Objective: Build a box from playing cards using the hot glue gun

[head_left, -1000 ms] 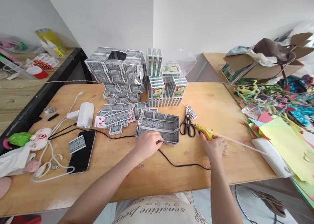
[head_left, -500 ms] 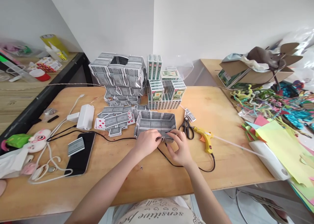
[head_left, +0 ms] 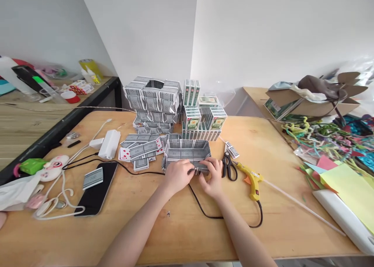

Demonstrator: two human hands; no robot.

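An open box made of playing cards (head_left: 187, 154) sits on the wooden table in front of me. My left hand (head_left: 179, 176) has its fingers closed on the box's near wall. On that same wall, just to the right, my right hand (head_left: 212, 176) pinches with thumb and fingers. The fingers of both hands partly cover the near wall. Loose playing cards (head_left: 143, 149) lie in a heap left of the box. Black scissors (head_left: 229, 167) and a yellow glue gun (head_left: 253, 181) lie to the right.
Behind the box stand a larger card-covered structure (head_left: 153, 99) and stacked card packs (head_left: 204, 122). A phone (head_left: 97, 191) with a card on it and a white charger (head_left: 109, 144) lie left. A black cord crosses the table. Coloured paper (head_left: 347, 181) and a cardboard box (head_left: 309, 93) are right.
The view has tilted up and shifted, so things sit lower in the picture. My right hand has closed in on the box's near wall; my left hand stays there.
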